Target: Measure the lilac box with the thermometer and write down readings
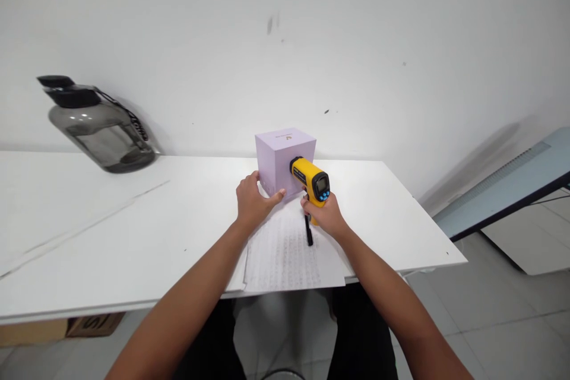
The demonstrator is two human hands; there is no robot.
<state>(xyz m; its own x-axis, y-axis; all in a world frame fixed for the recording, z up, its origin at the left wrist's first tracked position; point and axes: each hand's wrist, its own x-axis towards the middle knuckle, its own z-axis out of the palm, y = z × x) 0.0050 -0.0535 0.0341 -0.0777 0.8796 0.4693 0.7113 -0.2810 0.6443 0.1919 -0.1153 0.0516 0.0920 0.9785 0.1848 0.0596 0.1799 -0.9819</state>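
Note:
A lilac box (285,160) sits near the back of the white table, one corner toward me. My left hand (255,199) grips its lower left side, thumb along the front. In my right hand (328,212) is a yellow and black infrared thermometer (307,175), its fingers wrapped round the handle. The thermometer's black nose is at the box's right front face; whether it touches cannot be told. Its small screen and blue buttons face me. Below lie sheets of handwritten paper (280,255) with a black pen (309,231) on them.
A dark see-through water bottle (102,130) with a black lid stands at the back left of the white table (133,231). The wall (222,59) rises right behind. A pale panel (503,190) leans at the right, and a cardboard box (95,325) lies under the table.

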